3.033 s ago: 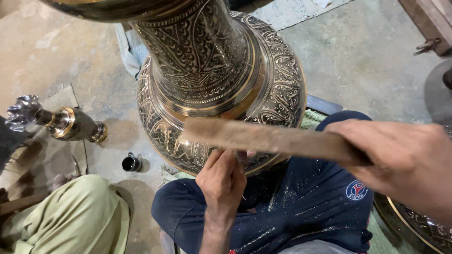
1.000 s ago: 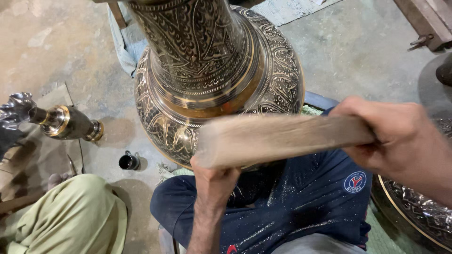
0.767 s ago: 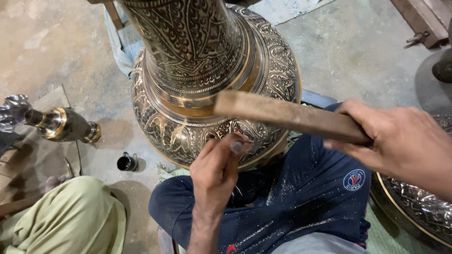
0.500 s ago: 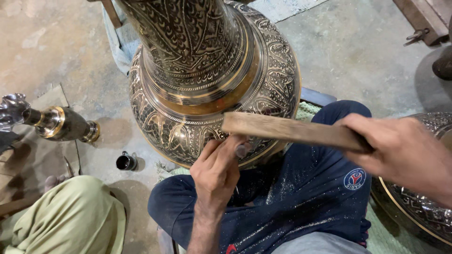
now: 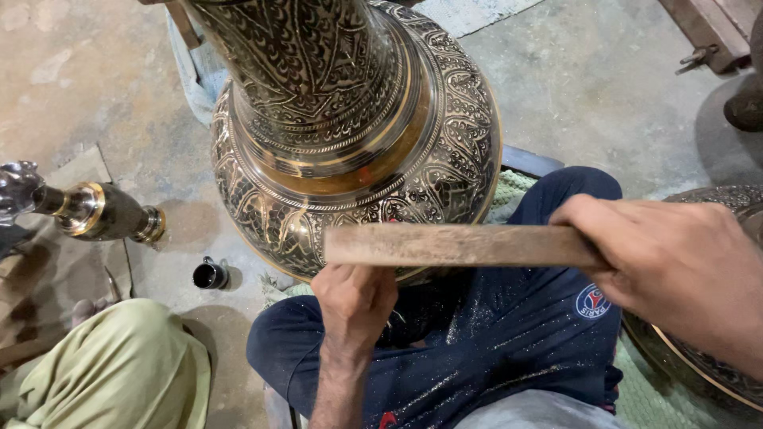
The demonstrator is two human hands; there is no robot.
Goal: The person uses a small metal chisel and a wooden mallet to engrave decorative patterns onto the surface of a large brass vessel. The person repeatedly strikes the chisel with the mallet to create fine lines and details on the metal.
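— Why gripped so? 
— Right hand (image 5: pixel 675 274) wrapped round the right end of a flat wooden stick (image 5: pixel 453 245), held level over the lap, just above the left hand (image 5: pixel 354 298). Left hand curled shut against the near lower swell of the big engraved brass vase (image 5: pixel 358 143), likely pinching a small tool. 
— Tool visible? 
— No, hidden under stick and fingers. Vase top cut off; another engraved piece (image 5: pixel 715 357) at right half out of view.

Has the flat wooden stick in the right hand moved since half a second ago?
Yes. The flat wooden stick has dropped and levelled against the engraved brass vase, now covering the left hand's fingertips.
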